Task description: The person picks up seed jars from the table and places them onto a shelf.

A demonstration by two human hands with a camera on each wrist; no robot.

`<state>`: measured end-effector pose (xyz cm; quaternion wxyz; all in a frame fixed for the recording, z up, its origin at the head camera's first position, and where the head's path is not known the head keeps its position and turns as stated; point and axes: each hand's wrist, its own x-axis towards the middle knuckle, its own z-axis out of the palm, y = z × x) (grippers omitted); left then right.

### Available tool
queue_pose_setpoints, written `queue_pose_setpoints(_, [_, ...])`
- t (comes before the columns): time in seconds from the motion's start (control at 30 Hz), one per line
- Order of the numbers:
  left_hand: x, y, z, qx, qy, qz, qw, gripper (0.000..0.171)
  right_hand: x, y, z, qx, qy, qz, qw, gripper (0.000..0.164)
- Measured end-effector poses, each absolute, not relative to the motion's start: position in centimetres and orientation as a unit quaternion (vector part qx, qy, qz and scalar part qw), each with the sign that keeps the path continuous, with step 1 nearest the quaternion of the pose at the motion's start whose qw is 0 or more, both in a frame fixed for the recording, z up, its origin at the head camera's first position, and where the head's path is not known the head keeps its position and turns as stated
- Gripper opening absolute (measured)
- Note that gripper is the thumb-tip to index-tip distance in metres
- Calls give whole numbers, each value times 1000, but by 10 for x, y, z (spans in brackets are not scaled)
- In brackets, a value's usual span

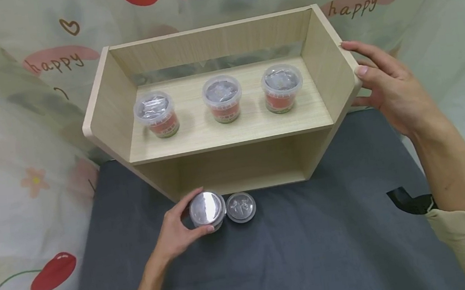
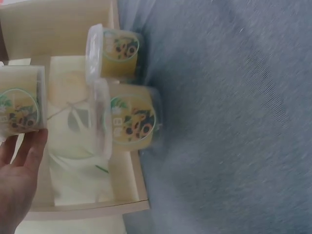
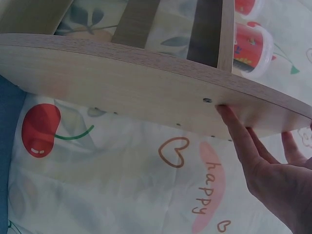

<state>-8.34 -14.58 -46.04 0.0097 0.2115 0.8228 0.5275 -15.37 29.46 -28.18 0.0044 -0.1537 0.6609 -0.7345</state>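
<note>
My left hand (image 1: 177,231) holds a clear-lidded plastic cup (image 1: 205,208) between thumb and fingers. In the left wrist view this held cup (image 2: 19,100) has a pale yellow body and a round sunflower label, and is raised off the cloth. Two similar yellow cups stand on the cloth at the shelf's front: one cup (image 1: 241,207) shows beside the raised one, while the other cup (image 2: 129,117) is mostly hidden beneath it from above. My right hand (image 1: 396,85) touches the right side panel of the wooden shelf (image 1: 232,138), fingertips against its outer face (image 3: 170,97).
On the upper board sit three red-labelled cups, a left cup (image 1: 156,115), a middle cup (image 1: 222,99) and a right cup (image 1: 282,88). Beneath is a lower compartment (image 1: 239,165). Dark grey cloth (image 1: 311,250) covers the table, and a printed curtain (image 1: 10,140) hangs around it.
</note>
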Motion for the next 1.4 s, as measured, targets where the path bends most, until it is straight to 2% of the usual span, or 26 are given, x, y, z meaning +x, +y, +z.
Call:
queue_pose_setpoints(0.2, [-102, -146, -456, 208, 823, 528, -5, 80, -153, 296, -282, -151, 657, -738, 0, 45])
queue_pose_setpoints(0.63, [-138, -148, -465, 177, 810, 559, 3, 72, -153, 293, -283, -144, 669, -729, 3, 45])
queue_pose_setpoints(1.13, [-160, -148, -492, 151, 799, 582, 9, 77, -153, 293, -283, -143, 670, -729, -7, 45])
queue_pose_setpoints(1.4, [-163, -146, -507, 127, 775, 618, 32, 79, -153, 293, -284, -146, 662, -735, -8, 45])
